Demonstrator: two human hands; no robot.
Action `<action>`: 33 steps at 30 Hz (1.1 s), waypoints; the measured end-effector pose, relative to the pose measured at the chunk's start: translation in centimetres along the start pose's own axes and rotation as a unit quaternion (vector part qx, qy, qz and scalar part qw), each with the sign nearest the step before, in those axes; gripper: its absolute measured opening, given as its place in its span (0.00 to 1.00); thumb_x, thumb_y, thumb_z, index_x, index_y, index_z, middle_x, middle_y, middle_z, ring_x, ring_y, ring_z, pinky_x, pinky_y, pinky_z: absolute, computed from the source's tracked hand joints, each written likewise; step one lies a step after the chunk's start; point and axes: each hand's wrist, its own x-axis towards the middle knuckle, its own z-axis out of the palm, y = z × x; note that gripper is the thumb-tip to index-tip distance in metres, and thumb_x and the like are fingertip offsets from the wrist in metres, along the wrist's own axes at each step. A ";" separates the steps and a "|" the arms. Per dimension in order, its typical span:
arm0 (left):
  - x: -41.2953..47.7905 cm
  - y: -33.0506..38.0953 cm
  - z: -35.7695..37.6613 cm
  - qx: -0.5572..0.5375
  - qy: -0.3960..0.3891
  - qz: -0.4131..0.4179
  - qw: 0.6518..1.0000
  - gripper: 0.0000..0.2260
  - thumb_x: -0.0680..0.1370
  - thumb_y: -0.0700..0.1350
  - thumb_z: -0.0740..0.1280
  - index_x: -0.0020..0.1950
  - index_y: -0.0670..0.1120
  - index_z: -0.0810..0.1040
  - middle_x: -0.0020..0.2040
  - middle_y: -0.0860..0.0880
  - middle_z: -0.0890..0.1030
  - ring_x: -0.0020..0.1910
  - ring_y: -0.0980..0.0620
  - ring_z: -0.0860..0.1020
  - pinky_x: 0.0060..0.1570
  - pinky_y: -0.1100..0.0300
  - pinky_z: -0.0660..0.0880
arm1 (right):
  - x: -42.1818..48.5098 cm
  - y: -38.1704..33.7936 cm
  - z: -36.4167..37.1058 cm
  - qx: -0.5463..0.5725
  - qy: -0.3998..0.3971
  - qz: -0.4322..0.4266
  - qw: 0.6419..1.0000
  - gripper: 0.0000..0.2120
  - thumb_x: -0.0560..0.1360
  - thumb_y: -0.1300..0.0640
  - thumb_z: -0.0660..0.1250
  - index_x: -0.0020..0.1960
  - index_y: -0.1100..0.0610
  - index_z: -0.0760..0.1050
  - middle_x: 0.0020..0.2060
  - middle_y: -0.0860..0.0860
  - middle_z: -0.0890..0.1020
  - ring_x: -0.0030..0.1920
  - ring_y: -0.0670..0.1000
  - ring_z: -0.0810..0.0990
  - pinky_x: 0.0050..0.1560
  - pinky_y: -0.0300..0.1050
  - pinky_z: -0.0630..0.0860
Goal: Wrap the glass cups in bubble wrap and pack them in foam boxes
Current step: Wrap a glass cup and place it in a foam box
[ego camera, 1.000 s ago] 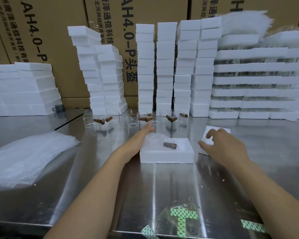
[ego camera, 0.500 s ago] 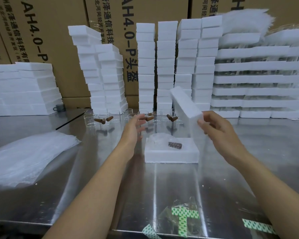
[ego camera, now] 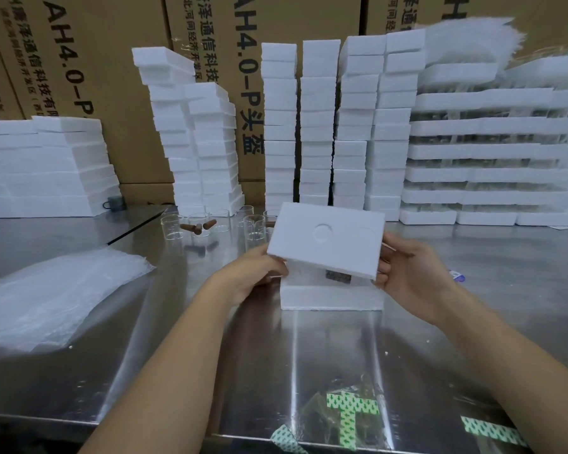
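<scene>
A white foam lid (ego camera: 325,240) with two round dents hangs tilted over the foam box base (ego camera: 332,296) on the steel table. My left hand (ego camera: 253,273) grips the lid's left edge and my right hand (ego camera: 407,273) grips its right edge. Under the lid a small dark patterned piece (ego camera: 338,276) shows inside the box; the rest of the contents is hidden. Bare glass cups (ego camera: 191,224) with brown stoppers stand in a row behind the box. A pile of bubble wrap sheets (ego camera: 56,290) lies at the left.
Tall stacks of foam boxes (ego camera: 318,126) line the back, with lower stacks at the left (ego camera: 43,165) and right (ego camera: 492,158). Cardboard cartons stand behind them. Green patterned tape (ego camera: 351,417) lies near the table's front edge.
My right hand has picked the foam lid up from the table at the right and brought it over the box. My left hand has moved to take the lid's left edge.
</scene>
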 end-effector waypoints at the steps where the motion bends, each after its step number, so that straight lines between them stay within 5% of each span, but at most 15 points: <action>1: -0.1 0.0 0.0 0.000 -0.013 -0.002 1.000 0.17 0.74 0.30 0.68 0.48 0.54 0.84 0.41 0.57 0.86 0.43 0.58 0.83 0.47 0.64 0.75 | 0.1 0.1 -0.1 0.013 0.009 0.009 1.000 0.13 0.85 0.54 0.58 0.52 0.57 0.79 0.33 0.48 0.70 0.33 0.49 0.58 0.38 0.44 0.57; 3: -0.3 0.0 0.0 -0.002 -0.019 -0.006 1.000 0.18 0.75 0.29 0.69 0.49 0.53 0.85 0.44 0.55 0.87 0.47 0.55 0.83 0.49 0.64 0.75 | 0.3 0.3 -0.4 0.052 0.025 0.022 0.998 0.12 0.84 0.54 0.59 0.53 0.57 0.81 0.34 0.47 0.70 0.32 0.48 0.59 0.35 0.41 0.60; 8: -0.1 0.0 0.1 0.005 0.001 -0.013 1.000 0.20 0.74 0.30 0.71 0.64 0.45 0.82 0.62 0.45 0.87 0.67 0.44 0.81 0.72 0.52 0.73 | 0.6 0.3 -0.9 0.109 0.035 0.037 0.993 0.10 0.84 0.56 0.60 0.55 0.58 0.80 0.34 0.47 0.70 0.32 0.47 0.59 0.30 0.39 0.61; 10: 0.0 -0.1 0.0 0.002 0.014 -0.013 1.000 0.19 0.71 0.35 0.75 0.62 0.40 0.82 0.64 0.43 0.86 0.69 0.43 0.81 0.76 0.48 0.72 | 0.6 0.3 -1.0 0.118 0.038 0.041 0.991 0.10 0.84 0.56 0.60 0.55 0.57 0.79 0.33 0.47 0.69 0.32 0.47 0.59 0.30 0.38 0.61; 15: -0.2 0.2 -0.3 0.037 0.038 0.012 0.999 0.03 0.74 0.39 0.75 0.46 0.43 0.89 0.46 0.53 0.88 0.54 0.51 0.84 0.66 0.53 0.79 | 0.7 0.4 -1.2 0.119 0.034 0.042 0.991 0.09 0.82 0.55 0.62 0.57 0.57 0.78 0.34 0.47 0.69 0.32 0.46 0.59 0.30 0.38 0.61; 19: -0.1 0.2 -0.5 0.092 0.055 0.033 0.994 0.07 0.75 0.40 0.77 0.38 0.49 0.89 0.40 0.60 0.86 0.43 0.54 0.81 0.52 0.59 0.76 | 0.8 0.5 -1.2 0.117 0.031 0.038 0.992 0.10 0.81 0.56 0.63 0.58 0.57 0.79 0.35 0.47 0.69 0.32 0.46 0.60 0.29 0.38 0.62; 22: 0.2 0.0 0.1 0.082 0.059 0.021 0.995 0.05 0.75 0.37 0.75 0.41 0.46 0.86 0.35 0.61 0.85 0.40 0.58 0.82 0.46 0.66 0.77 | 0.9 0.5 -1.2 0.118 0.031 0.037 0.992 0.10 0.83 0.56 0.62 0.59 0.57 0.78 0.36 0.47 0.69 0.32 0.46 0.59 0.29 0.38 0.62; 25: 0.3 0.0 0.8 0.070 0.057 0.022 0.996 0.09 0.75 0.33 0.71 0.42 0.47 0.80 0.30 0.59 0.81 0.30 0.64 0.79 0.31 0.73 0.72 | 0.9 0.5 -1.1 0.117 0.034 0.037 0.992 0.11 0.83 0.56 0.61 0.60 0.58 0.78 0.37 0.47 0.70 0.33 0.46 0.59 0.28 0.38 0.63; 30: 0.5 -0.3 0.3 0.123 0.073 0.040 0.989 0.07 0.74 0.42 0.75 0.36 0.48 0.83 0.32 0.60 0.81 0.30 0.64 0.78 0.43 0.63 0.73 | 0.7 0.5 -1.0 0.125 0.035 0.035 0.991 0.12 0.82 0.56 0.61 0.64 0.57 0.75 0.38 0.47 0.69 0.34 0.46 0.58 0.30 0.38 0.60; 33: 0.2 -0.3 0.2 0.158 0.101 0.087 0.978 0.12 0.75 0.43 0.78 0.32 0.54 0.86 0.33 0.63 0.82 0.31 0.66 0.79 0.36 0.71 0.72 | 0.7 0.5 -1.0 0.123 0.036 0.036 0.991 0.12 0.83 0.56 0.61 0.65 0.57 0.75 0.38 0.47 0.68 0.34 0.47 0.58 0.30 0.38 0.60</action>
